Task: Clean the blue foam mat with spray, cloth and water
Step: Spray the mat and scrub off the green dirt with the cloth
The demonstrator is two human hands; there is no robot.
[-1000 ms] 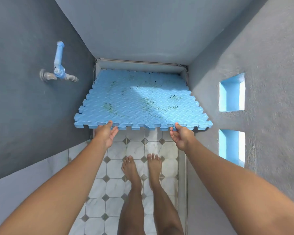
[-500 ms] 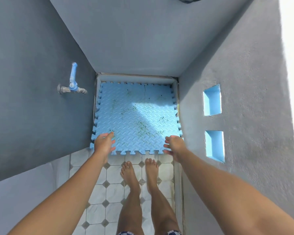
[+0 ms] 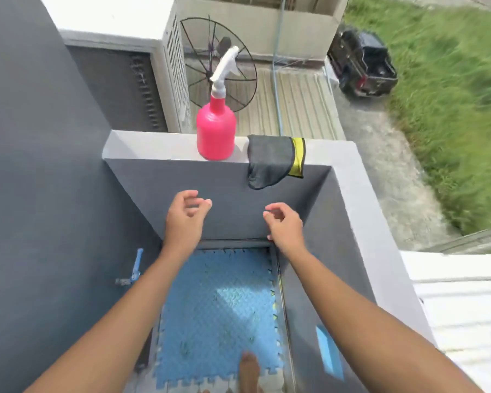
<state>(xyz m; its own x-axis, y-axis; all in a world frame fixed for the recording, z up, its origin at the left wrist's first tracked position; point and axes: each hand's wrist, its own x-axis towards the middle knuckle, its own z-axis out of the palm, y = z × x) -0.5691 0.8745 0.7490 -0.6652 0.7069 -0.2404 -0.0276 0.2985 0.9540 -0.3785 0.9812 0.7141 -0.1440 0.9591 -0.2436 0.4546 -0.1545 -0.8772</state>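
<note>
Head view looks down over two bare forearms raised in front of a low grey wall. The left hand (image 3: 186,217) and the right hand (image 3: 282,225) hang in the air side by side, near each other but apart. Each has its fingers loosely curled and holds nothing, and neither touches the wall.

The blue foam mat (image 3: 219,313) lies flat on the floor below the arms, pushed into the corner with its far edge at the foot of the wall. Dark greenish specks dot its ribbed surface, and a patch of sun falls across its middle. A bare foot (image 3: 250,370) shows at the mat's near edge (blurred, so whether it stands on the mat or just over it is hard to say). A blue tap (image 3: 135,269) sticks out of the left wall, just beside the mat's far left corner.

On the pale ledge (image 3: 153,146) that tops the wall stands a pink spray bottle (image 3: 216,131), upright, with a white trigger head. Just to its right a dark grey cloth (image 3: 270,160) with a yellow border is draped over the ledge, its lower end hanging down the wall's inner face.

Beyond the wall are an air-conditioner unit (image 3: 131,52), a round wire frame (image 3: 238,89), a black pickup truck (image 3: 362,63) and grass (image 3: 451,109).
</note>
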